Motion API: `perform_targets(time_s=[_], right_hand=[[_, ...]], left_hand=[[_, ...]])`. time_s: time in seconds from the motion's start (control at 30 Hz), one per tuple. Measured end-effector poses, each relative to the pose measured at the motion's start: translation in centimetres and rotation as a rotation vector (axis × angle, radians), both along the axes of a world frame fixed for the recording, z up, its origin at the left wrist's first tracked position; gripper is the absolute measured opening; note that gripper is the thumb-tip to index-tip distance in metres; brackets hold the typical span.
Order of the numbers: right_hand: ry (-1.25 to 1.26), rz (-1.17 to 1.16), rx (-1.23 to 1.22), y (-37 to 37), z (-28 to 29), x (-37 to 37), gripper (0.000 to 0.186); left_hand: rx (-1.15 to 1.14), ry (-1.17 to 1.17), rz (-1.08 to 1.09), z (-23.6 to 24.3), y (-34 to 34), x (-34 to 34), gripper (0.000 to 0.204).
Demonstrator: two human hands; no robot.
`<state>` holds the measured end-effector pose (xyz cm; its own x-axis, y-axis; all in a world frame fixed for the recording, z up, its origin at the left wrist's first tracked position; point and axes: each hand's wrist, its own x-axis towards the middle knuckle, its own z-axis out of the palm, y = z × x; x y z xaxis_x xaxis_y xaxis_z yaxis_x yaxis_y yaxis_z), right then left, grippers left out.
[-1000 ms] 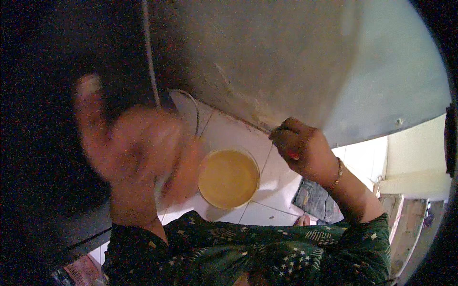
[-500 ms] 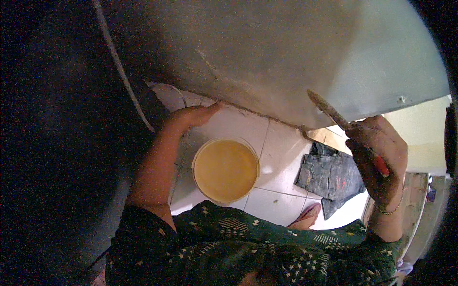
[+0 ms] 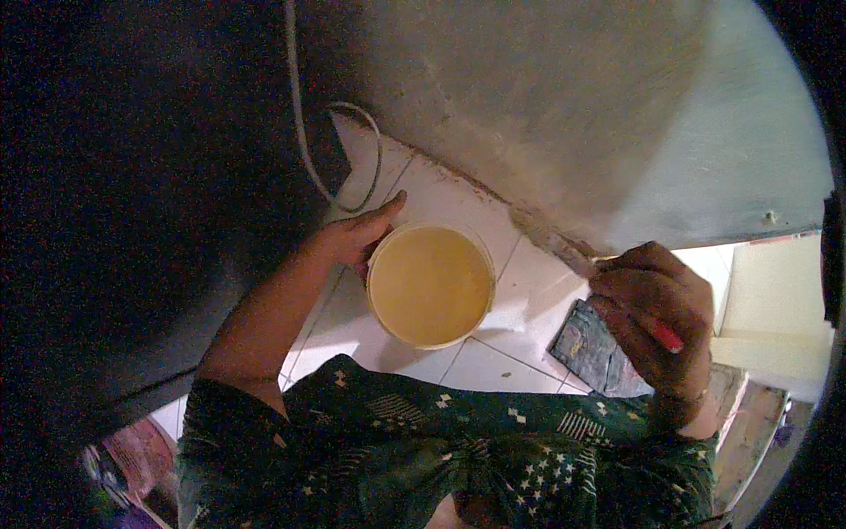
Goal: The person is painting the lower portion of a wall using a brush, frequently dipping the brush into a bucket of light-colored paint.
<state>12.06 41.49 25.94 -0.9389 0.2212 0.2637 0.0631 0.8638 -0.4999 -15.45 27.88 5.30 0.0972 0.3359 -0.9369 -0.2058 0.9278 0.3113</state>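
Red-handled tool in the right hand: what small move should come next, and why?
Probably ease the right hand leftward to bring the red-handled tool over the round yellow tub. The left hand is at the tub's left side, seemingly placed to steady it, while the tool points toward the wall's foot, apart from the tub.

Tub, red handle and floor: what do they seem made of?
Tub: probably smooth plastic, judging by its thin, pale rim.
Red handle: perhaps plastic, from its bright, even colour; finish unclear.
Floor: likely glazed ceramic tile, given its pale slabs and straight joints.
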Motion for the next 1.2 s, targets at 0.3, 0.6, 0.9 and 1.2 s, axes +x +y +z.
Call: perform_targets(time_s=[0.3,0.6,0.9,1.2], right_hand=[[-0.241,0.323,0.107,1.6,-5.0,-0.5,0.012],[-0.192,0.482,0.143,8.1,-15.9,3.1,0.014],[-0.273,0.292,0.074,11.5,-27.4,5.2,0.023],[-0.276,0.305,-0.41,12.2,-24.6,3.7,0.018]], left_hand=[[0.262,-0.52,0.448,-6.7,-0.8,8.0,0.112],[0.242,-0.465,0.833,-6.6,3.5,16.5,0.109],[0.395,-0.262,0.586,-7.7,-0.8,16.1,0.1],[0.383,-0.195,0.696,-7.2,-3.3,15.0,0.098]])
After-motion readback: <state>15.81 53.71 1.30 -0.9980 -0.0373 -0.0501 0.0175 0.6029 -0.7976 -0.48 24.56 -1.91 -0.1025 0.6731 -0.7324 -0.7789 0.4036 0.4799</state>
